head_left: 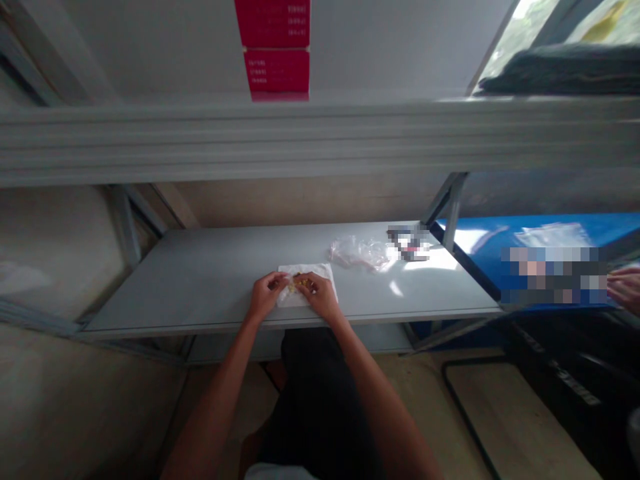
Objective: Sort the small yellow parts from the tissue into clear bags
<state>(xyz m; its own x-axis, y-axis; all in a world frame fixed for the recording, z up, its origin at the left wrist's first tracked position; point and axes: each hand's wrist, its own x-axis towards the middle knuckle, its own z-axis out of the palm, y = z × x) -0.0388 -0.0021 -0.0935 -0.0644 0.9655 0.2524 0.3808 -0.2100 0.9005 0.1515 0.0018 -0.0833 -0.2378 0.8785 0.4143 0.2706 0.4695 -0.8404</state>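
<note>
**View:** head camera, looking down onto a grey steel shelf [175, 287].
**Left hand [269, 295]:** fingers [283, 280] curled inward, tips at the yellow bits; whether they grasp any cannot be told.
**Right hand [320, 297]:** fingers [303, 282] also curled, tips at the same bits; grasp cannot be told.
**Work spot:** yellow bits [299, 283] lie on a white paper napkin [320, 269], between both hands.
**Handling:** keep fingertips low over the napkin, so that bits stay on it.
**Count:**
- Yellow bits: several, too small to count.
- Napkin: 1.
- Translucent plastic bag [357, 253]: 1, at 1 o'clock.
- Pixelated object [410, 241]: 1, at 2 o'clock.
- Another person's hand [624, 290]: 1, at 3 o'clock.
</note>
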